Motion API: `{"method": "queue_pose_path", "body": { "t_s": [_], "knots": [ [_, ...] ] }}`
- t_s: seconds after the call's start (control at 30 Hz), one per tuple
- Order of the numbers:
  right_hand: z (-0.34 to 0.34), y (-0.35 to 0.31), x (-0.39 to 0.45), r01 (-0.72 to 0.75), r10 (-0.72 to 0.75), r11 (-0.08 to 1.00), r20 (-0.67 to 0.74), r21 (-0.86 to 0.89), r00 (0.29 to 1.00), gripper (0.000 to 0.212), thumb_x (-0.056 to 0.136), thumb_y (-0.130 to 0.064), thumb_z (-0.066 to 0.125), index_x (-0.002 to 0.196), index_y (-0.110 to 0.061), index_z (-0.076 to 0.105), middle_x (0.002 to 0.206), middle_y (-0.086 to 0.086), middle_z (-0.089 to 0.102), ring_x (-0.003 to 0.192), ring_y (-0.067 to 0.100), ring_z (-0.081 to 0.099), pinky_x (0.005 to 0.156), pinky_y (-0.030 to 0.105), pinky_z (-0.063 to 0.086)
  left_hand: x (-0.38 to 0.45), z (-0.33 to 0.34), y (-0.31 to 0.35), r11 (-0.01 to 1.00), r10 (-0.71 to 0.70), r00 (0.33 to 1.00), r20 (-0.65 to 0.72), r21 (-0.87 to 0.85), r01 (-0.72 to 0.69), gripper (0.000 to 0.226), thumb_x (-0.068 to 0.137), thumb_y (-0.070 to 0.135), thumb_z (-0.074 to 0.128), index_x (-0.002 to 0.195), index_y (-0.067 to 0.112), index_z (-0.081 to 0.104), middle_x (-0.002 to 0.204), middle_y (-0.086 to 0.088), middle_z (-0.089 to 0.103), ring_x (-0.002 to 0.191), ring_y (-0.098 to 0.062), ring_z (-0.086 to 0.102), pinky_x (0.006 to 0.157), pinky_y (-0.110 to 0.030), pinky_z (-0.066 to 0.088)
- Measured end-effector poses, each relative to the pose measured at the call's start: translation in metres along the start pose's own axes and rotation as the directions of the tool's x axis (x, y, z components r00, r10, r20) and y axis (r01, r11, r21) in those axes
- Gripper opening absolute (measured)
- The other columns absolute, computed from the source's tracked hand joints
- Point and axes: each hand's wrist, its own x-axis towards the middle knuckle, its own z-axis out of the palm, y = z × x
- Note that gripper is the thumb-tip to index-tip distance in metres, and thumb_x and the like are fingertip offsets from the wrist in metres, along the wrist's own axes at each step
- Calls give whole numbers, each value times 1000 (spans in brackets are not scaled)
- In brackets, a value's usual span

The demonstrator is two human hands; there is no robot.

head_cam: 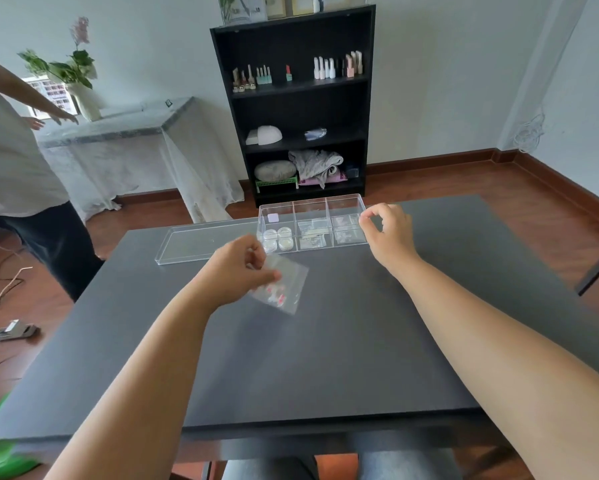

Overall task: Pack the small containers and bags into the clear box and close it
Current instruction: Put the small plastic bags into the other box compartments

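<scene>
A clear box [343,202] with three compartments stands open at the far side of the dark table [325,341]. Its left compartment holds several small round containers [278,239]; the middle and right ones hold small clear bags [311,233]. The clear lid [201,242] lies flat to the left of the box. My left hand [237,268] holds a small clear bag [284,289] with pink and white pieces just above the table, in front of the box. My right hand [388,230] hovers at the box's right end, thumb and forefinger nearly pinched, with nothing seen in them.
A black bookshelf [294,109] with bottles and cloths stands behind the table. A person [14,161] stands at the left by a covered side table [124,133] with a vase. Cables and a tool lie on the wooden floor at left.
</scene>
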Motion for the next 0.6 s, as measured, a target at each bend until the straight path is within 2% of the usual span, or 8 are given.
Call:
{"method": "queue_pose_path", "body": {
  "t_s": [0.1,0.17,0.27,0.4,0.5,0.6],
  "knots": [
    [1,4,-3,42,-41,997,-4,67,999,15,94,-25,55,102,-19,65,117,1,60,107,22,46,89,37,41,26,9,28,992,70,992,-105,-101,-81,26,77,23,79,80,17,54,74,-2,72,59,-17,68,58,-32,54],
    [2,6,-3,52,-53,996,13,76,998,17,94,-25,54,104,-18,65,116,3,60,108,23,47,91,39,43,46,14,44,967,69,984,-163,-230,-106,17,80,15,76,83,15,59,79,-9,70,63,-23,70,59,-35,58],
    [3,9,-2,54,-57,995,31,83,998,19,95,-28,53,105,-18,65,112,1,60,107,23,51,87,37,45,75,23,61,936,34,977,-210,-336,-105,9,80,8,74,85,12,67,75,-8,64,60,-18,67,61,-29,57],
    [2,13,-3,66,-70,992,38,104,997,19,95,-29,53,108,-19,63,106,-8,57,102,19,52,81,32,42,107,39,72,958,-30,980,-197,-286,-28,10,80,7,69,85,15,73,74,-3,71,57,-12,66,68,-31,61],
    [2,14,-3,56,-62,991,44,126,997,21,94,-31,53,110,-21,62,106,-11,55,101,14,50,79,29,39,124,47,76,975,-72,984,-161,-220,36,12,81,7,67,86,16,73,80,-5,74,58,-10,68,64,-24,60],
    [3,15,-3,29,-37,989,52,145,998,18,93,-34,52,109,-28,60,105,-14,54,101,12,49,76,26,37,135,53,81,992,-58,991,-120,-115,44,13,82,7,67,92,14,72,83,-3,72,57,-10,69,62,-22,58]
  ]
}}
